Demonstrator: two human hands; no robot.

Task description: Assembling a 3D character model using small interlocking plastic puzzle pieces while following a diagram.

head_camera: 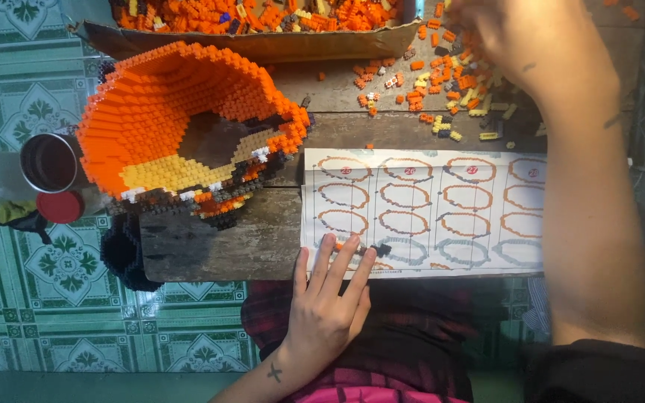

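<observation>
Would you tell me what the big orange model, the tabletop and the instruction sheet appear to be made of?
Orange model: small plastic bricks, judging by the studded, stepped, evenly coloured surface. Tabletop: bare, worn wood, with visible grain and plank seams. Instruction sheet: probably printed paper, thin and flat, with the left hand resting on it.

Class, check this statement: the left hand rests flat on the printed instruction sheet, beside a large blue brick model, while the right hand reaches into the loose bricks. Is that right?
Not quite. The head view shows the brick model is orange, with yellow and dark parts, not blue. The rest holds: the left hand rests flat on the instruction sheet, and the right hand reaches into the loose bricks.
</observation>
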